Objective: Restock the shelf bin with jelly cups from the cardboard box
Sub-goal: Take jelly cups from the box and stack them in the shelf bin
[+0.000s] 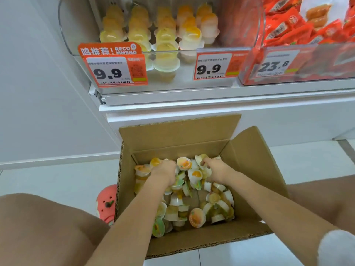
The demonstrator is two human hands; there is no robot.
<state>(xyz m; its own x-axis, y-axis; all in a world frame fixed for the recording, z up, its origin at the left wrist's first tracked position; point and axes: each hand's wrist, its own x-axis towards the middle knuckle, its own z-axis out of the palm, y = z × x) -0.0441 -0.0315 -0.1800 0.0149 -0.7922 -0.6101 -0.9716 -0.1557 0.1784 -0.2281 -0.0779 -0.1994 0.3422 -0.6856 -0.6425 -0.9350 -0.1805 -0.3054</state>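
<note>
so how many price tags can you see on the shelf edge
3. One 9.9 tag at the left under the recommend sign, a second 9.9 tag in the middle, and a 23.8 tag on the red-packet bin at the right. More may sit beyond the frame.

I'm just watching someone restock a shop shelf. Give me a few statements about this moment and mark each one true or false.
1. Both hands are down inside the cardboard box. True: the left hand and right hand are among the loose jelly cups.
2. The cardboard box is empty. False: many jelly cups lie in it.
3. The shelf bin above already holds rows of jelly cups. True.
4. Both price tags under the jelly cups read 23.8. False: they read 9.9; the 23.8 tag sits under the red packets.
5. The box sits on the shelf. False: it sits on the floor below.
</note>
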